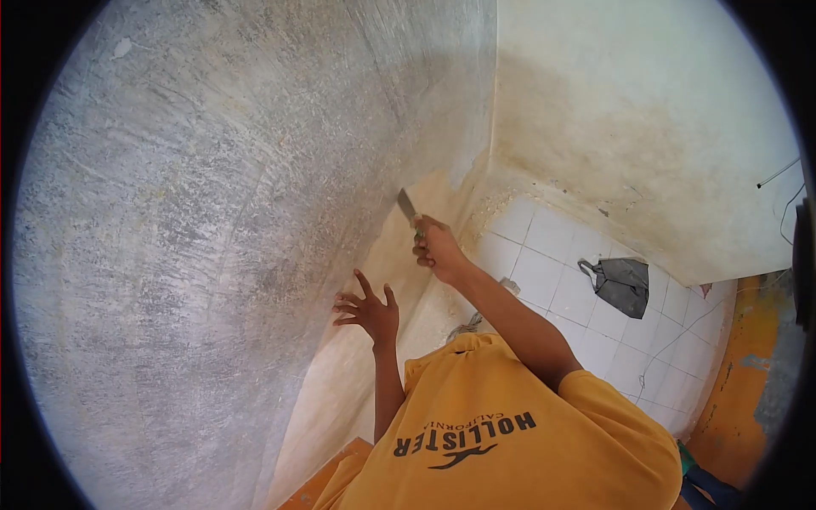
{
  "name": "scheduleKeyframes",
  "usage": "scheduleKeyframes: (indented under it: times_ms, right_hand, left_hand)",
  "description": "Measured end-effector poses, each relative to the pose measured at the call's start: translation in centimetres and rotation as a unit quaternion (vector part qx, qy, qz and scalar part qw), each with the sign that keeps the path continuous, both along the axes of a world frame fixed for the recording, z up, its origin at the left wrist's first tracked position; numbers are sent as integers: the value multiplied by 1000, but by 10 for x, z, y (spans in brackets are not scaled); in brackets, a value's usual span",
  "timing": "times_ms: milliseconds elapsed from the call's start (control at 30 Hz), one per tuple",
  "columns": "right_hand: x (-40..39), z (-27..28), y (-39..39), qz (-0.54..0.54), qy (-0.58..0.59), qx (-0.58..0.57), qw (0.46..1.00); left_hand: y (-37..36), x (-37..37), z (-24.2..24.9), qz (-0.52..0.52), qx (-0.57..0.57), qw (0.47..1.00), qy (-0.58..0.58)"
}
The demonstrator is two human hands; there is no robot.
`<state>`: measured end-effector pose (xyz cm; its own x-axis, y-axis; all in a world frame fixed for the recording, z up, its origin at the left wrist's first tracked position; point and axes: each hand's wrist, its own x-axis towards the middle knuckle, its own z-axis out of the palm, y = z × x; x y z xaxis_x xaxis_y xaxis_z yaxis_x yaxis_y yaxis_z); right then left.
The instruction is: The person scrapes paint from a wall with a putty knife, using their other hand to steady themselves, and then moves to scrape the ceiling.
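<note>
My right hand (437, 246) is closed around the handle of a scraper (405, 204), its flat metal blade pointing up at the wall. The blade is at the border between the rough grey wall surface (195, 212) and a smoother cream patch (425, 197); whether it touches cannot be made out. Lower and to the left, my left hand (371, 316) has its fingers spread, close to or against the wall near the lower edge of the grey area. It holds nothing.
A second wall (612, 110), pale with brown stains, meets the grey one at a corner. A dark grey bag (622, 286) lies on the white tiled floor (544, 272). A thin cable (671, 342) crosses the tiles, and an orange surface (733, 374) stands at the right.
</note>
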<state>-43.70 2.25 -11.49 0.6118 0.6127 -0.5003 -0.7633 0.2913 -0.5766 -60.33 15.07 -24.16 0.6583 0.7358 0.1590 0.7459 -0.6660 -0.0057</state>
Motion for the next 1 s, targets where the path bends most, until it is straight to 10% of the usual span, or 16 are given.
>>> scheduleKeyframes:
  times_ms: [1000]
  right_hand:
    - [19, -17, 5, -38, 13, -22, 999]
  left_hand:
    - [-5, -4, -2, -10, -6, 1000, -28]
